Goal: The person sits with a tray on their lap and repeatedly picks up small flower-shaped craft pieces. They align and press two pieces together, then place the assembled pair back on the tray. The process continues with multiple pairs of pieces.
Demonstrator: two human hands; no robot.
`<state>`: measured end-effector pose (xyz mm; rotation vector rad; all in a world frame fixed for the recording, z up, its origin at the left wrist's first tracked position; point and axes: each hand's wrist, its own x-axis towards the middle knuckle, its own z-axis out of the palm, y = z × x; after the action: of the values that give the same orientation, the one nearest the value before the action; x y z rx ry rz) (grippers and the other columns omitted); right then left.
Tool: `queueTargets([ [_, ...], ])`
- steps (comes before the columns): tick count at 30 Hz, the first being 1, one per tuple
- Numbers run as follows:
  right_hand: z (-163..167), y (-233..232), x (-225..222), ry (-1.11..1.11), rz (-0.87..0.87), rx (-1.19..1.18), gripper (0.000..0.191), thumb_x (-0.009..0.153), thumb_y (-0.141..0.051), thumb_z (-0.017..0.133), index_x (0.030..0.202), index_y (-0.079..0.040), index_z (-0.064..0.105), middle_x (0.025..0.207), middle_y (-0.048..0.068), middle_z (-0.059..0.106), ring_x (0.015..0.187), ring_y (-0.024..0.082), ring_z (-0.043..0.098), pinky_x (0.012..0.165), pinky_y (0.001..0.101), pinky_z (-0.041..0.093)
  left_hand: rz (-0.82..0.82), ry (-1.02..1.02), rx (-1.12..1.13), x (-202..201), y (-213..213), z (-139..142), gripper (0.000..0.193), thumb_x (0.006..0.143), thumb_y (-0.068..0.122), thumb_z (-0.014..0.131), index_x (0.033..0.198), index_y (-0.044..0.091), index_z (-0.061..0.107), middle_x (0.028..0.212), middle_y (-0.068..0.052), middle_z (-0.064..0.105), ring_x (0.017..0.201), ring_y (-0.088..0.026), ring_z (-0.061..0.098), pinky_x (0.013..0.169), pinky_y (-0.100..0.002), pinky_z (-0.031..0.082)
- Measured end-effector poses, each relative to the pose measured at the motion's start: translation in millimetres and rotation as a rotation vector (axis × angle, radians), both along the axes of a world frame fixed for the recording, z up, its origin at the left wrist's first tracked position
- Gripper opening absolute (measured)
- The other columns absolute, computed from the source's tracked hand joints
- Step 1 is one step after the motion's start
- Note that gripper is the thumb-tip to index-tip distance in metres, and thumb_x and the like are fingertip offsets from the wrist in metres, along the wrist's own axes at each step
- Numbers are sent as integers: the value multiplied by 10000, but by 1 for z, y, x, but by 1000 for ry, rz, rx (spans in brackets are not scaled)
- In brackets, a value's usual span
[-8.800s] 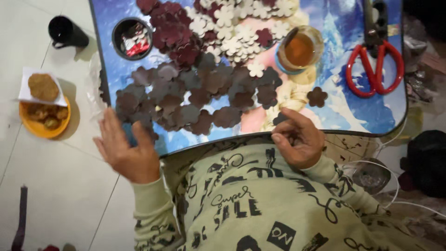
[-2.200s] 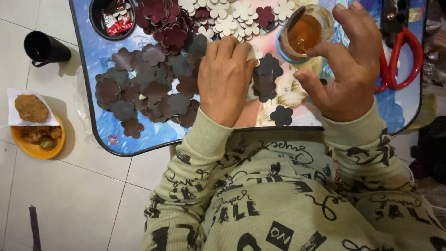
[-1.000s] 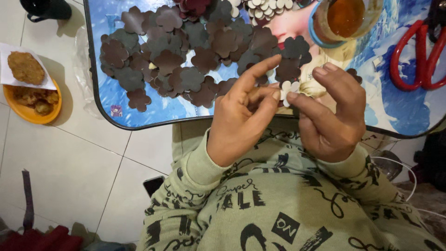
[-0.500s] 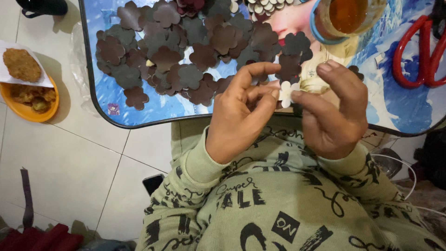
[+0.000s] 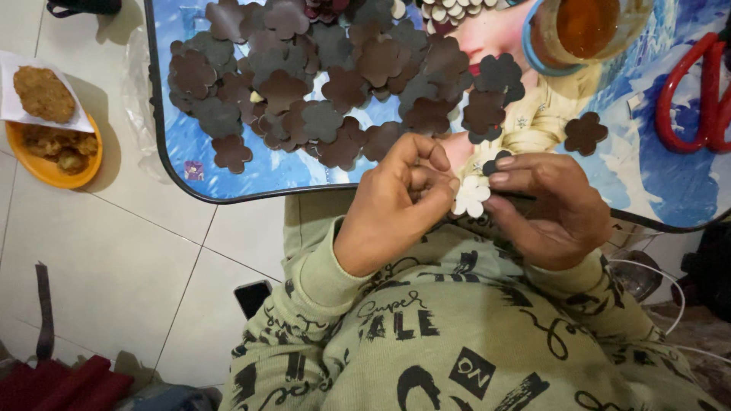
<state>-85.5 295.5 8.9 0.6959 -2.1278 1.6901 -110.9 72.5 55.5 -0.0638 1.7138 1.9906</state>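
My left hand [image 5: 392, 202] and my right hand [image 5: 544, 209] meet above my lap at the near edge of a small blue picture table [image 5: 251, 179]. Both pinch a small white flower-shaped cutout [image 5: 470, 196] between their fingertips. A dark flower cutout [image 5: 493, 162] shows just behind my right thumb. A heap of dark brown flower cutouts [image 5: 320, 76] covers the table's left and middle. One brown flower [image 5: 585, 132] lies apart to the right.
A glass of amber liquid [image 5: 586, 27] stands at the table's far side, red-handled scissors [image 5: 697, 95] at the right edge. An orange bowl with fried food [image 5: 49, 148] and a paper with a fried patty [image 5: 42, 93] sit on the tiled floor at left.
My hands have drawn closer together on the white flower, with the left fingers curling in. The view has shifted slightly; earlier the hands were spread over the table.
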Motion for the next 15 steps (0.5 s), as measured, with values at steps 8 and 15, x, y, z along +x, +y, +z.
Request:
queueTargets([
  [8,0,6,-2,-44,76,18,718,850,168,758,1460,-29,436,1105,229,661,1066,283,710,877,321,623,137,347,-553,4,-3,8,207,971,161,741,1101,52,622,700,-37,666,551,-94,599,554,-249,469],
  [15,19,3,-9,-217,117,129,722,926,151,713,1538,-20,368,1077,158,688,1074,240,711,980,350,572,197,1026,-875,-16,-3,3,265,991,218,790,1169,97,634,1047,-49,636,920,-241,616,790,-365,507],
])
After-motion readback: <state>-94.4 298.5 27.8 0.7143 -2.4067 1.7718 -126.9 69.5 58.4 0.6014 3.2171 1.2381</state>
